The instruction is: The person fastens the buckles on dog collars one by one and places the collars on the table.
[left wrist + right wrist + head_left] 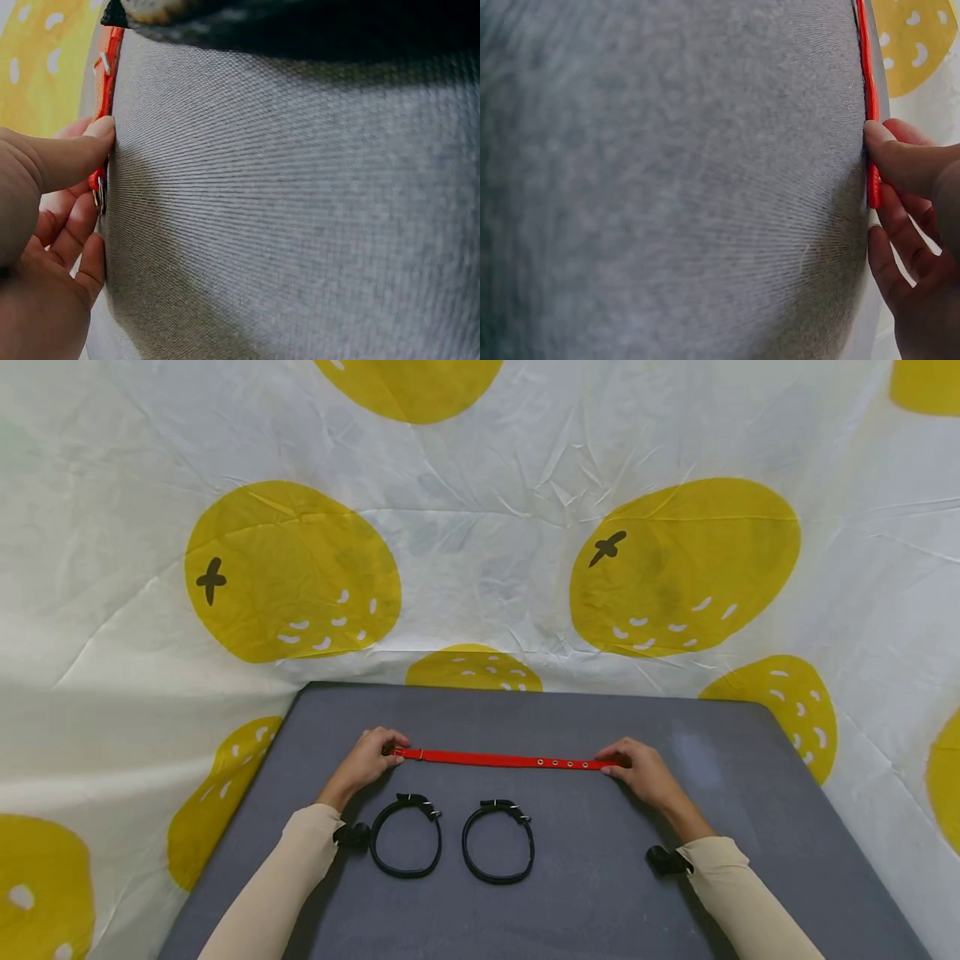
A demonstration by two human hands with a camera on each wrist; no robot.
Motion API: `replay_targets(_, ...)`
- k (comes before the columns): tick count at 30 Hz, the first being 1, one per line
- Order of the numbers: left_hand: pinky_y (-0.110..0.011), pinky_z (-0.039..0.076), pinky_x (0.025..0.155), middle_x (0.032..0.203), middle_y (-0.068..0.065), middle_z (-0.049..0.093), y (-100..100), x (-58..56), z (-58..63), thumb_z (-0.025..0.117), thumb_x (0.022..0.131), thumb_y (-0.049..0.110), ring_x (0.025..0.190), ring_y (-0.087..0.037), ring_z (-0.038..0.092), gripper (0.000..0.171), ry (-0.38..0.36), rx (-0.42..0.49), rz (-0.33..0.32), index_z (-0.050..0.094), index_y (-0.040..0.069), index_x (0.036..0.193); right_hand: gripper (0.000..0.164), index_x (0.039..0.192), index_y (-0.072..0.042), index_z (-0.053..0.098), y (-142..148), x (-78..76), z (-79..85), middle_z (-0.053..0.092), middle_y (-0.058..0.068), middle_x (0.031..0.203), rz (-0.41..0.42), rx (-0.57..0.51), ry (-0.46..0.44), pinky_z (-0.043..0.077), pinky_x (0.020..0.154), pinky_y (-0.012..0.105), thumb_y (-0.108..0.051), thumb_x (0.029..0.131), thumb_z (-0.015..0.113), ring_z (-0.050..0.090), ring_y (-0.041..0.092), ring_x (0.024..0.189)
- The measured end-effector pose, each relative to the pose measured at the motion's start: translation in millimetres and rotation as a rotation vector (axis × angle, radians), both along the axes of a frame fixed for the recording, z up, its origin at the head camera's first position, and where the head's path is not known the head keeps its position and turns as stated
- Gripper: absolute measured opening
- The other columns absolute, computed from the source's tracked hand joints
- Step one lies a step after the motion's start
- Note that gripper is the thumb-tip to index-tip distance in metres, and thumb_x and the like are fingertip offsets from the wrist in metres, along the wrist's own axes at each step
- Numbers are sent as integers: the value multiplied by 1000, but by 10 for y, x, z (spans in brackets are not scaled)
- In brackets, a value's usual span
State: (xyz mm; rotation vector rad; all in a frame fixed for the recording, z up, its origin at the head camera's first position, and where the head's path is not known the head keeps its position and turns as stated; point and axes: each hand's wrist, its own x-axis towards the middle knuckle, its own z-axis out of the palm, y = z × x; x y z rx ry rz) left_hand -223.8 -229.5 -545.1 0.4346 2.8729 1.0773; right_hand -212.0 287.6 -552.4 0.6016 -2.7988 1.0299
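Beige sleeves (281,872) are seen nearest; between them, two black loops (406,874) are laid on the surface (592,860). Farther off, a red strap (480,760) is stretched left-to-right, pinched by the left hand (367,757) and right hand (645,771).

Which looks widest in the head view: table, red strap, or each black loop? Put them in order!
1. Table
2. Red strap
3. Left black loop and right black loop: about the same, can't rank
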Motion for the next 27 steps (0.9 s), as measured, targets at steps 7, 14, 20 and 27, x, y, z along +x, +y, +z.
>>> replay_targets(7,-48,39,91,101,-9,65,23,6,80,70,95,6,97,-27,53,19,2,-98,-49,72,5,113,18,107,-6,77,31,-40,0,71,6,101,59,54,90,50,85,50,-5,90,76,65,29,97)
replay_targets(14,-54,41,98,107,-16,67,115,10,162,54,104,7,106,-38,55,17,-15,-226,-72,67,-2,111,12,102,-6,75,-10,-18,103,67,5,95,121,192,168,52,80,48,-1,92,72,62,26,88)
replay_targets(20,-53,45,98,103,-18,67,115,24,150,50,105,4,104,-38,60,19,11,-222,-62,66,-5,108,12,101,-5,74,-43,-13,156,62,3,91,126,281,202,53,76,46,1,91,72,60,24,84)
replay_targets(27,-39,52,71,95,-13,63,71,106,242,52,107,10,75,-22,61,20,-115,32,61,68,-1,111,9,105,-7,73,-18,-4,189,67,5,96,25,21,-55,53,71,36,-7,96,70,61,18,82)
